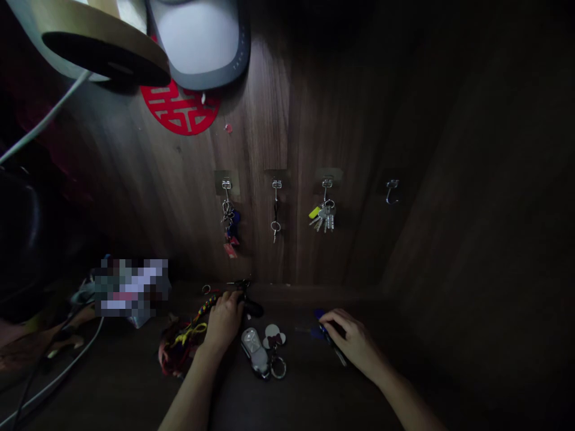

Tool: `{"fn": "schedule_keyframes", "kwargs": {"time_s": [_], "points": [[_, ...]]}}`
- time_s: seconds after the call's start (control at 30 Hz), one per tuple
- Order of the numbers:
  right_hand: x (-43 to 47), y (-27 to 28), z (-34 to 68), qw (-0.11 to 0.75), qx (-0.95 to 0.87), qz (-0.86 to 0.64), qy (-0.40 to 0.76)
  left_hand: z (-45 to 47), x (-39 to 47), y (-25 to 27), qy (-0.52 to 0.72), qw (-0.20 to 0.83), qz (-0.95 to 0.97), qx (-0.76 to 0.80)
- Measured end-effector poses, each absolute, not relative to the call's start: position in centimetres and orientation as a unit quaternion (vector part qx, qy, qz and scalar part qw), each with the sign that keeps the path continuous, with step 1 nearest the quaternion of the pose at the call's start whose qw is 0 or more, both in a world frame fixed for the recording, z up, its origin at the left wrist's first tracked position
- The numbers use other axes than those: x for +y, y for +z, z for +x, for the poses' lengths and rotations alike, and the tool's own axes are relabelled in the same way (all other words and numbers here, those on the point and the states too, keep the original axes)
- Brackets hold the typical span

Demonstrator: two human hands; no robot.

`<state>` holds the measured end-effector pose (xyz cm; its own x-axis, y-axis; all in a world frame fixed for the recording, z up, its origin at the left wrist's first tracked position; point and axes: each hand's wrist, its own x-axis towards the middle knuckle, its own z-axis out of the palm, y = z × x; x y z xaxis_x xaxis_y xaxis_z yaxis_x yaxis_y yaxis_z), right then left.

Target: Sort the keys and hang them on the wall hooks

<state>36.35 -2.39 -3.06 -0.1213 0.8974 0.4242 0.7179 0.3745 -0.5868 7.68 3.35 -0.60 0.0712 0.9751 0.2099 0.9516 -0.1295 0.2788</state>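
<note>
My right hand (353,338) is closed in a pinch on a bunch of keys with a blue tag (318,313), low over the dark wooden surface; a key shaft (340,357) sticks out below the fingers. My left hand (226,317) lies with curled fingers over a dark keyring bundle, whose black piece (254,308) shows beside the fingertips. What those fingers hold is hidden. Between the hands lie a silver and black key fob (255,352) and a mouse-head keychain (274,336) with a metal ring (278,367). A beaded cord (207,305) lies left of my left hand.
On the wooden back panel, hooks carry a key bunch with red tags (230,230), a small ring on a strap (275,226) and keys with a yellow tag (326,216). The rightmost hook (392,193) is bare. Caps (197,48) hang above; a white cable (58,383) runs at left.
</note>
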Motion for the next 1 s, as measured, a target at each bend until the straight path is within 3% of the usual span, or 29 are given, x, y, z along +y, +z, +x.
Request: {"fn": "schedule_keyframes", "kwargs": {"time_s": [0.37,0.53,0.67,0.8,1.0], "points": [[-2.6,-2.7,36.3,0.373,-0.739,-0.549,0.116,10.8,2.3,-1.8,0.319,0.251,0.833,0.376],[-2.5,-2.9,36.4,0.369,-0.742,-0.546,0.124,10.1,2.8,-1.6,0.354,0.124,0.8,0.468],[-2.4,-3.0,36.4,0.367,-0.743,-0.547,0.12,9.2,3.4,-2.2,0.287,0.03,0.752,0.593],[-2.4,-2.9,36.4,0.368,-0.741,-0.55,0.114,8.7,3.7,-2.8,0.239,0.041,0.756,0.608],[-2.5,-3.0,36.4,0.365,-0.742,-0.553,0.106,9.0,3.7,-2.3,0.268,0.119,0.804,0.517]]}}
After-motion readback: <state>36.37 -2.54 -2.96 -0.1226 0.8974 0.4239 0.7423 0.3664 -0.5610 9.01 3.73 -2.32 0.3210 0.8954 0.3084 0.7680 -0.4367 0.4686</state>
